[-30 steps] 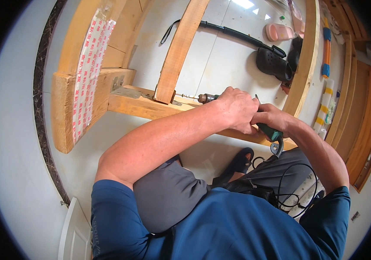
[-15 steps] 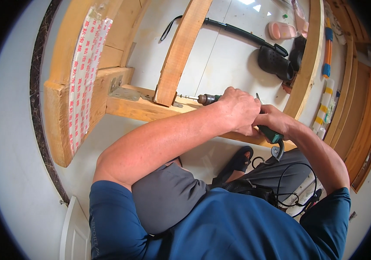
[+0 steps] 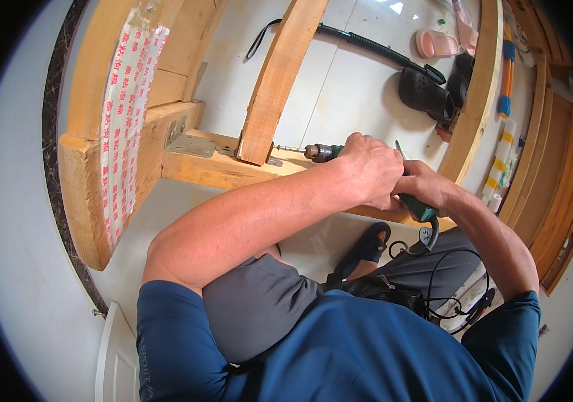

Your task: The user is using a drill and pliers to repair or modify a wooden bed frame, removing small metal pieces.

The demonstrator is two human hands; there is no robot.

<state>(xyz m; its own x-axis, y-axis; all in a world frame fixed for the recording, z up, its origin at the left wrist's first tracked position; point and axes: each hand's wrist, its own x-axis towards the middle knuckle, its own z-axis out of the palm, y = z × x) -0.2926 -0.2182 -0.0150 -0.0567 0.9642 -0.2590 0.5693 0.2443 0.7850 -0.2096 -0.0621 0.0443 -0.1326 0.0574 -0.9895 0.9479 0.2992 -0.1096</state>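
Note:
A green power drill [image 3: 421,209] lies almost level over the wooden rail [image 3: 216,171], its chuck [image 3: 317,153] facing left. My left hand [image 3: 371,171] is closed over the drill's body and hides most of it. Round the rear handle, my right hand [image 3: 427,186] is closed, close against the left one. From the chuck a thin bit [image 3: 289,148] reaches the lower end of a wooden slat [image 3: 277,80]; whether its tip is inside the wood I cannot tell. A metal bracket [image 3: 193,145] is fixed on the rail left of the slat.
A wooden post [image 3: 85,194] with a red-printed white tape strip stands at left. Another beam [image 3: 479,94] rises at right. On the floor beyond lie a black pole [image 3: 373,48], black clogs [image 3: 426,96] and a pink slipper [image 3: 435,44]. The black cord [image 3: 457,254] loops by my leg.
The view has shifted slightly, so the left post sits a little farther left and lower. Both hands and the drill keep nearly the same place at the slat.

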